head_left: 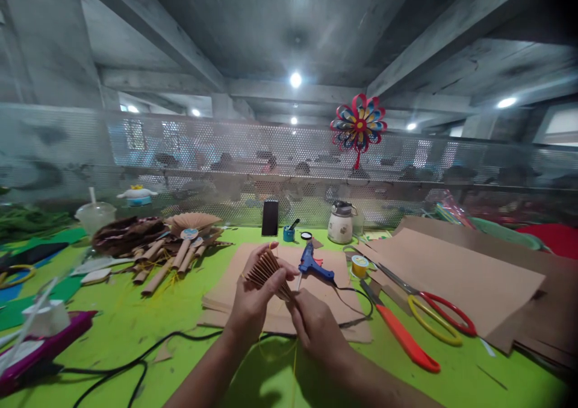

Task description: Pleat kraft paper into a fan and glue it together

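Brown pleated paper, folded like a fan, is held up over the table in both hands. My left hand wraps round its pleats, thumb in front and fingers behind. My right hand pinches the lower right end of the folds. A thin yellow thread hangs below the hands. Just beyond them a blue glue gun lies on brown paper sheets. To the right are a spool of yellow thread, an orange-handled knife and scissors with red and yellow handles.
Paper fans with rolled handles lie in a pile at the left. A purple power strip and black cable occupy the front left. Large brown sheets cover the right side. A jug and phone stand by the mesh screen.
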The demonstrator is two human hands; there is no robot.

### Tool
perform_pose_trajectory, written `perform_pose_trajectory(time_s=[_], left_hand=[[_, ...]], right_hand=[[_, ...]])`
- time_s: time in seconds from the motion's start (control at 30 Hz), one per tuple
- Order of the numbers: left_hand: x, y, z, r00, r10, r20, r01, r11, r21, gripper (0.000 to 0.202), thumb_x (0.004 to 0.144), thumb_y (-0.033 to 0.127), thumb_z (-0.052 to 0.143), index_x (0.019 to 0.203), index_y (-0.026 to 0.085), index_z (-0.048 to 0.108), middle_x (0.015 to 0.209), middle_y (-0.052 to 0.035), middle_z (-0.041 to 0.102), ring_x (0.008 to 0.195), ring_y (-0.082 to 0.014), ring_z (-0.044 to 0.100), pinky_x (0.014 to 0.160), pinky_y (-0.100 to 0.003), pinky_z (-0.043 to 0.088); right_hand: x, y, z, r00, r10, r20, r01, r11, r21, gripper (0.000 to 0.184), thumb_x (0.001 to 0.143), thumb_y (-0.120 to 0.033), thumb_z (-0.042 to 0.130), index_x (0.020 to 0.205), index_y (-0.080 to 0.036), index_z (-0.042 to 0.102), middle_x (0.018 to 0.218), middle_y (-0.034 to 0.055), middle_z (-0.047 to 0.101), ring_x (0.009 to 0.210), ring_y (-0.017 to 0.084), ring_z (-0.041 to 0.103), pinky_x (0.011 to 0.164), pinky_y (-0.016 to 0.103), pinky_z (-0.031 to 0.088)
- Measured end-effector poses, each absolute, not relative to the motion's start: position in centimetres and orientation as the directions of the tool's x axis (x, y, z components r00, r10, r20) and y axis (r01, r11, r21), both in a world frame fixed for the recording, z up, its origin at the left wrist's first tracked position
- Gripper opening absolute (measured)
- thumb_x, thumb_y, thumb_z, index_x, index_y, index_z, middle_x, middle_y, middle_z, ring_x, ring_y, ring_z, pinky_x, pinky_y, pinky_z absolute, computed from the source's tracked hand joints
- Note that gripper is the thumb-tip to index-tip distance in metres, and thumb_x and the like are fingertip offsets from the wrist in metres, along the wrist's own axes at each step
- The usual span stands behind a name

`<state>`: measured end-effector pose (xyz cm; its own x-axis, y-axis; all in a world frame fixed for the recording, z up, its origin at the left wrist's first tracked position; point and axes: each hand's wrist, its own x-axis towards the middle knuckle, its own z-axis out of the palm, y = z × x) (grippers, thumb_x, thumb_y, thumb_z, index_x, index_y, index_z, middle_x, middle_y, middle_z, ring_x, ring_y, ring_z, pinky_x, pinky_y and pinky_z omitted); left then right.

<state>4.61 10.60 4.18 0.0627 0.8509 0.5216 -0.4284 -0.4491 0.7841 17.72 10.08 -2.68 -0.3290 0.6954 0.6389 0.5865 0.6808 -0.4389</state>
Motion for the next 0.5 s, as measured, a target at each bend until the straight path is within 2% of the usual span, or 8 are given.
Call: perform_pose_trajectory(time_s=[0.07, 0.17, 0.23, 0.37, 0.43, 0.5], left_hand=[[4.0, 10.8, 4.4, 0.112, 0.865, 0.490, -0.507, -0.374, 0.777, 0.049, 0.076, 0.025, 0.065, 0.121, 0.021, 0.046, 0.091, -0.0088, 0.069, 0.091, -0.0264, 0.064, 0.080, -0.039, 0.048], [2.6, 11.2, 5.2, 0.170, 0.877, 0.449, -0.639, -0.248, 0.728, 0.050, 0.081, 0.028, 0.056, 0.128, 0.021, 0.042, 0.111, -0.0135, 0.065, 0.107, -0.0285, 0.058, 0.092, -0.044, 0.043], [1.4, 11.7, 5.9, 0.144, 0.882, 0.448, -0.710, -0.223, 0.668, 0.047, 0.081, 0.030, 0.054, 0.126, 0.020, 0.047, 0.112, -0.0145, 0.064, 0.110, -0.0288, 0.057, 0.094, -0.046, 0.043], [-2.0, 13.5, 7.4, -0.058, 0.885, 0.462, -0.771, -0.334, 0.543, 0.035, 0.080, 0.028, 0.052, 0.112, 0.015, 0.057, 0.104, -0.0140, 0.067, 0.108, -0.0276, 0.058, 0.092, -0.046, 0.047], [-4.1, 14.5, 7.7, -0.176, 0.912, 0.372, -0.725, -0.375, 0.578, 0.025, 0.081, 0.021, 0.050, 0.102, 0.013, 0.061, 0.099, -0.0143, 0.068, 0.104, -0.0257, 0.061, 0.089, -0.043, 0.049], [-6.3, 14.9, 7.6, -0.236, 0.939, 0.251, -0.654, -0.345, 0.674, 0.020, 0.081, 0.016, 0.048, 0.094, 0.012, 0.062, 0.100, -0.0155, 0.068, 0.101, -0.0249, 0.063, 0.086, -0.040, 0.051]], right_hand=[[17.8, 10.3, -2.7, -0.316, 0.697, 0.643, 0.626, 0.663, -0.411, 0.020, 0.093, -0.018, 0.032, 0.091, -0.017, 0.051, 0.078, 0.0056, 0.057, 0.069, 0.017, 0.052, 0.061, 0.027, 0.035], [17.9, 10.5, -3.0, -0.312, 0.725, 0.614, 0.683, 0.620, -0.385, 0.021, 0.093, -0.019, 0.032, 0.090, -0.017, 0.052, 0.077, 0.0053, 0.058, 0.068, 0.017, 0.053, 0.060, 0.027, 0.034], [18.0, 10.6, -3.1, -0.313, 0.757, 0.574, 0.721, 0.583, -0.375, 0.020, 0.093, -0.019, 0.033, 0.089, -0.017, 0.053, 0.077, 0.0059, 0.060, 0.068, 0.017, 0.054, 0.060, 0.027, 0.033], [18.1, 10.7, -3.2, -0.299, 0.818, 0.491, 0.787, 0.502, -0.358, 0.019, 0.093, -0.020, 0.035, 0.086, -0.017, 0.053, 0.076, 0.0065, 0.063, 0.065, 0.017, 0.055, 0.056, 0.028, 0.028], [18.3, 10.7, -3.0, -0.299, 0.834, 0.464, 0.816, 0.475, -0.330, 0.017, 0.093, -0.021, 0.037, 0.086, -0.017, 0.052, 0.076, 0.0068, 0.064, 0.064, 0.017, 0.055, 0.055, 0.028, 0.025], [18.5, 10.7, -2.6, -0.304, 0.848, 0.434, 0.840, 0.454, -0.297, 0.015, 0.092, -0.020, 0.039, 0.086, -0.017, 0.053, 0.075, 0.0073, 0.065, 0.063, 0.017, 0.056, 0.054, 0.029, 0.022]])
